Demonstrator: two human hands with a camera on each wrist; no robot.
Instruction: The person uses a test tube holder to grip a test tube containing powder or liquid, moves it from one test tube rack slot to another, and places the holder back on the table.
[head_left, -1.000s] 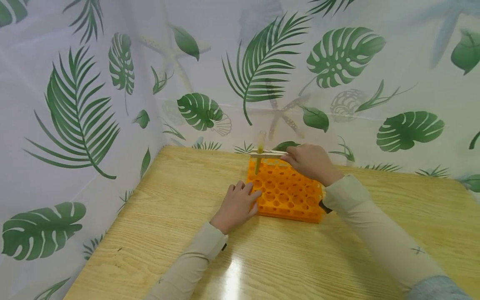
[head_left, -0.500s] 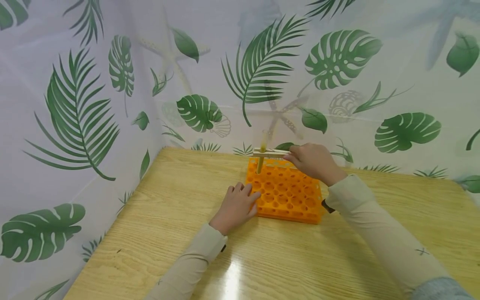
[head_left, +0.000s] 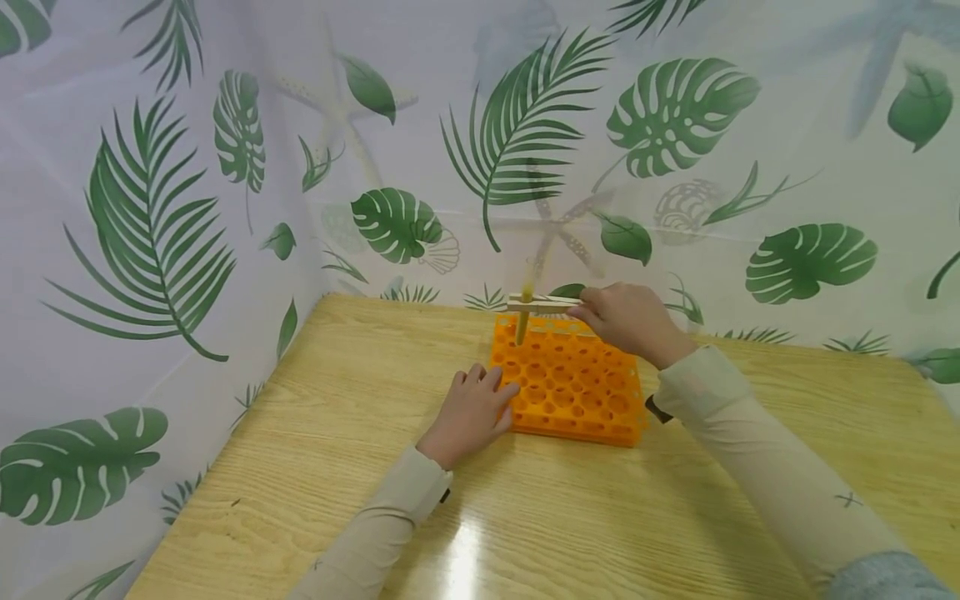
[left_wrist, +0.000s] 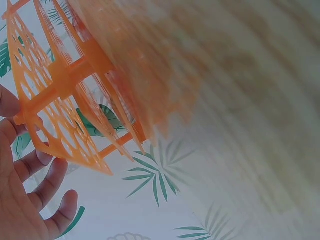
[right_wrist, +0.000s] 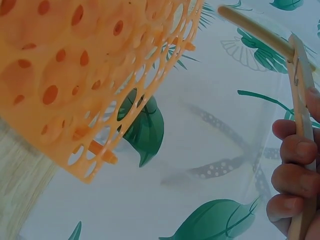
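Note:
My right hand (head_left: pixel 626 321) grips a wooden test tube holder (head_left: pixel 547 305), fingers wrapped round its handle in the right wrist view. The holder's far end clamps a slim glass test tube (head_left: pixel 522 325) with yellowish liquid. Slightly tilted, the tube overlaps the back left part of an orange test tube rack (head_left: pixel 562 387) in the head view; in the right wrist view its rounded tip (right_wrist: pixel 223 10) hangs apart from the rack. My left hand (head_left: pixel 468 417) holds the rack's front left corner, index finger on top and thumb at the front; the other fingers (left_wrist: pixel 55 180) curl loosely beside it.
The rack stands on a wood-grain table (head_left: pixel 360 400), near its back edge. Behind and to the left hangs a white leaf-print cloth (head_left: pixel 420 142). No tubes show in the rack's holes.
The holder and tube have shifted slightly to the right over the rack, and the tube leans a little differently. The left hand keeps its place at the rack's corner.

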